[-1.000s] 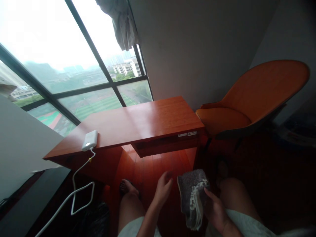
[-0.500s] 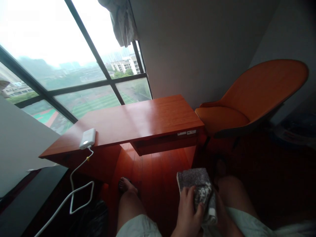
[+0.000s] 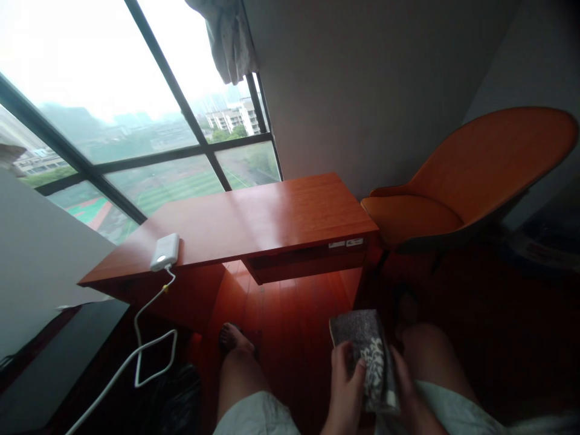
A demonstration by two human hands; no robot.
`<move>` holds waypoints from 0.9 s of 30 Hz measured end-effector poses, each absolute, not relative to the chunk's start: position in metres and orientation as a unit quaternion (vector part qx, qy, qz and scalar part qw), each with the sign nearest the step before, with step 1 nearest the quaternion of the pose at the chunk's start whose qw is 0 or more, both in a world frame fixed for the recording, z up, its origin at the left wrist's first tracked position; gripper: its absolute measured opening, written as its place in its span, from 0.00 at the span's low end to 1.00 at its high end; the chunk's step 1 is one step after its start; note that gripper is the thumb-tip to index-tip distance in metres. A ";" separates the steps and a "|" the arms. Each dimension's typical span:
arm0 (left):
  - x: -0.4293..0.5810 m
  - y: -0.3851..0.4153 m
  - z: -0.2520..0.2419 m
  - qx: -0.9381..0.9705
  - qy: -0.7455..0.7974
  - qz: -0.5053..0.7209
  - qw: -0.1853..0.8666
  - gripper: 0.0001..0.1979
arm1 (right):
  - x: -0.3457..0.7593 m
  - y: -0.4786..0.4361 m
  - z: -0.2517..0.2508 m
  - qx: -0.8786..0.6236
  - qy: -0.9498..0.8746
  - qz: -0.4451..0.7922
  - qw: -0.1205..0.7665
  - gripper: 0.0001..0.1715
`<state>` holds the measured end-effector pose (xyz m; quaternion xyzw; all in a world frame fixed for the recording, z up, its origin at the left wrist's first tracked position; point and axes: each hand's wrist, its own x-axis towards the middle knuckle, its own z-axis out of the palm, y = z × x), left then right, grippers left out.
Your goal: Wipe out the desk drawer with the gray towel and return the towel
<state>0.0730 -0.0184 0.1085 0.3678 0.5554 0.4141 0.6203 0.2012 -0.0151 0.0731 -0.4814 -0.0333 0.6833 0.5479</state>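
Note:
A folded grey patterned cloth (image 3: 365, 344) is held low in front of me, between my knees. My left hand (image 3: 345, 386) grips its left side, thumb and fingers closed over the fabric. My right hand (image 3: 408, 396) holds the cloth's right edge from behind, its fingers mostly hidden by the fabric. Both hands sit at the bottom edge of the picture, above my lap.
A red-brown wooden desk (image 3: 254, 223) stands ahead under a large window (image 3: 136, 121). A white charger (image 3: 165, 251) lies on its left end, cable (image 3: 145, 338) hanging to the floor. An orange chair (image 3: 462, 181) stands to the right. My bare foot (image 3: 233, 338) rests under the desk.
My left hand, open and off the cloth a second ago, has moved right and closed on it. The cloth is now folded more compactly between both hands.

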 end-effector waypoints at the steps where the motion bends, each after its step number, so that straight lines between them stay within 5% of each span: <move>1: 0.074 -0.015 0.103 0.333 0.559 0.415 0.636 0.33 | 0.197 -0.014 0.072 -0.479 -0.059 0.691 0.538 0.24; 5: 0.080 -0.010 0.087 0.181 0.492 0.438 0.730 0.40 | 0.183 -0.012 0.054 -0.512 -0.298 0.608 0.528 0.29; 10: 0.068 -0.012 0.080 0.058 0.470 0.454 0.755 0.29 | 0.172 -0.014 0.043 -0.561 -0.492 0.516 0.421 0.27; 16: 0.031 0.010 0.105 0.031 0.506 0.471 0.722 0.20 | 0.184 -0.006 0.041 -0.603 -0.314 0.519 0.517 0.23; 20: -0.004 0.042 0.165 0.246 0.554 0.550 0.574 0.24 | 0.194 -0.004 0.026 -0.632 -0.163 0.571 0.498 0.22; 24: -0.026 0.095 0.247 0.542 0.565 0.562 0.267 0.23 | 0.186 -0.008 0.017 -0.633 -0.156 0.612 0.447 0.21; 27: -0.021 0.147 0.293 0.716 0.529 0.452 0.048 0.31 | 0.180 -0.009 0.009 -0.639 -0.193 0.599 0.442 0.21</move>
